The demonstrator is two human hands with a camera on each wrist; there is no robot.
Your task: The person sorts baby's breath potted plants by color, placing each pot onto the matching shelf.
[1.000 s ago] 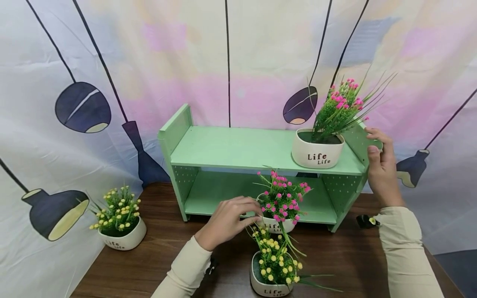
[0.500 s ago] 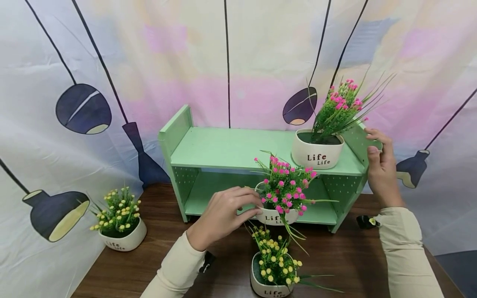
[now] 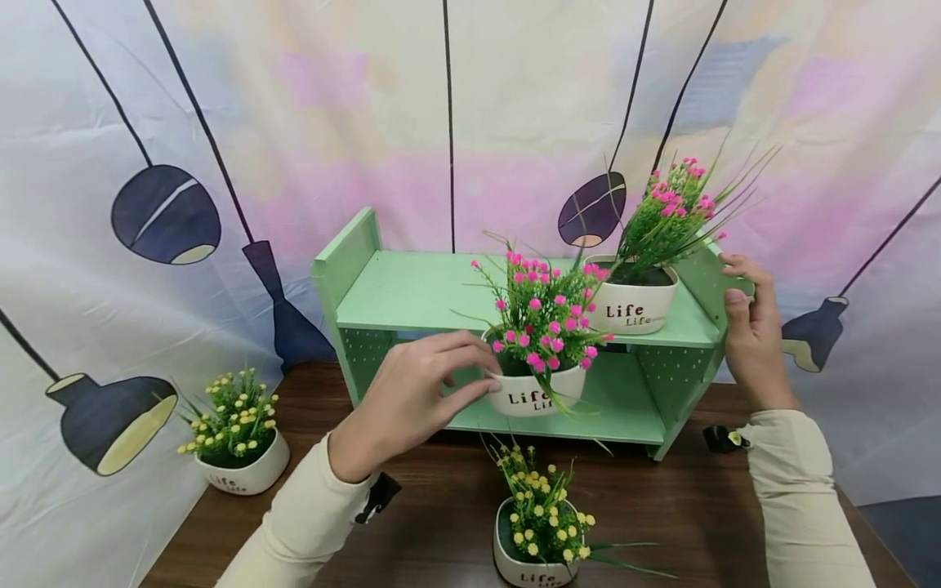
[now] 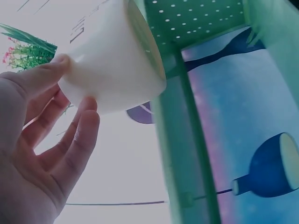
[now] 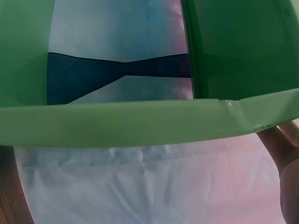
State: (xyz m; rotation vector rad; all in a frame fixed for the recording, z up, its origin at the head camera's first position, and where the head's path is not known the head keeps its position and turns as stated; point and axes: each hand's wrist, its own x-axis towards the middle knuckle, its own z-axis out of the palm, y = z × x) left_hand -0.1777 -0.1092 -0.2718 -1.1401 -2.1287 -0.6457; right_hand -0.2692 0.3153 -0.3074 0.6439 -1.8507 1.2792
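Note:
My left hand (image 3: 415,392) pinches the left side of a white "Life" flower pot (image 3: 540,392) with pink artificial flowers. The pot is in the air, before the front edge of the green two-tier shelf (image 3: 419,286). In the left wrist view, the thumb and fingers press against the smooth wall of this pot (image 4: 107,70). My right hand (image 3: 760,335) holds the upper edge of the shelf's right side panel. The right wrist view has that panel's pale edge (image 5: 140,123) across it, with part of the hand (image 5: 289,158) at the far right.
A second pink-flowered pot (image 3: 628,306) stands at the right of the upper tier. Yellow-flowered pots stand on the brown table: one pot (image 3: 540,569) in front, another pot (image 3: 253,469) at the left. A printed curtain (image 3: 515,98) hangs behind the shelf.
My left hand has raised the pink-flowered pot from low before the bottom tier to nearer the upper tier, shifting slightly left. The right hand stays at the side panel.

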